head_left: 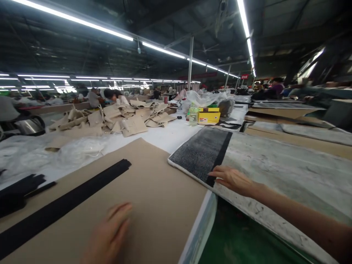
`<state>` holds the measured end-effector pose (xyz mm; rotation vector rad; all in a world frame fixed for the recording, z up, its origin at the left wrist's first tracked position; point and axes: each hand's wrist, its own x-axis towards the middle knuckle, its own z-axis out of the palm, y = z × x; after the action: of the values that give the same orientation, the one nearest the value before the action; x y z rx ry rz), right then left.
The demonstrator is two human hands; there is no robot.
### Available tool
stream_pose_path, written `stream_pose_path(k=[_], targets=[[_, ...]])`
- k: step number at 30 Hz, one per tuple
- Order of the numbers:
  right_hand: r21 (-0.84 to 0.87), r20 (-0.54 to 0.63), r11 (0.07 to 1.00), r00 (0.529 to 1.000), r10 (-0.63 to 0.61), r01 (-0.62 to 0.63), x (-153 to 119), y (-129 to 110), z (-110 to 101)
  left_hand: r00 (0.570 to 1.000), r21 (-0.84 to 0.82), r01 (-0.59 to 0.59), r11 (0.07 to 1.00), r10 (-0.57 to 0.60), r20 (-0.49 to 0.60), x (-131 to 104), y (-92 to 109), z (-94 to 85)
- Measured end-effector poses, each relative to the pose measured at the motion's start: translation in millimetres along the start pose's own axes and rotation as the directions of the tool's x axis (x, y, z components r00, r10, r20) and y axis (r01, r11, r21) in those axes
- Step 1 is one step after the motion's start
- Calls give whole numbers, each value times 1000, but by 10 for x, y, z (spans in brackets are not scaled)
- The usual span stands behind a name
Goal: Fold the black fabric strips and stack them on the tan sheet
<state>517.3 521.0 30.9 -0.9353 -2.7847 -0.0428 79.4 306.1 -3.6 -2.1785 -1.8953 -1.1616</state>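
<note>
My right hand (pixel 231 179) reaches onto a whitish, stained board (pixel 277 161). Its fingers are stretched out and slightly apart, with the tips touching the near end of a black strip (pixel 224 148). That strip lies along the edge of a dark grey textured patch (pixel 196 152) on the board. My left hand (pixel 110 231), smeared by motion, is over a tan sheet (pixel 162 187); whether its fingers hold anything does not show. A long black strip (pixel 74 196) lies across the tan sheet, to the left of this hand.
More black strips (pixel 20 190) lie at the left edge. Behind are clear plastic wrap (pixel 79 150), heaped tan pieces (pixel 110 119), a clear bottle (pixel 193 115) and a yellow box (pixel 209 115). Boards with tan sheets (pixel 297 137) stand at right. Other people sit farther back.
</note>
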Motion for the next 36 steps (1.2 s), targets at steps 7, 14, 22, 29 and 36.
stream_pose_path(k=[7, 14, 22, 29, 36], targets=[[-52, -3, 985, 987, -162, 162, 105, -54, 171, 943, -319, -15, 947, 119, 310, 917, 1357, 1099], [-22, -45, 974, 973, -225, 225, 121, 36, 215, 923, -289, -64, 955, 167, 347, 1306, 1540, 1786], [235, -191, 964, 978, -81, 126, 47, 60, 240, 906, -199, -119, 973, 188, 379, 1227, 1551, 1836], [615, -468, 772, 712, 523, -163, -134, 565, -56, 894, -141, -160, 977, 204, 399, 1153, 1651, 1805], [797, -466, 593, 507, 725, -116, -771, 1255, -1451, 896, -124, -136, 983, 175, 409, 1112, 1662, 1827]])
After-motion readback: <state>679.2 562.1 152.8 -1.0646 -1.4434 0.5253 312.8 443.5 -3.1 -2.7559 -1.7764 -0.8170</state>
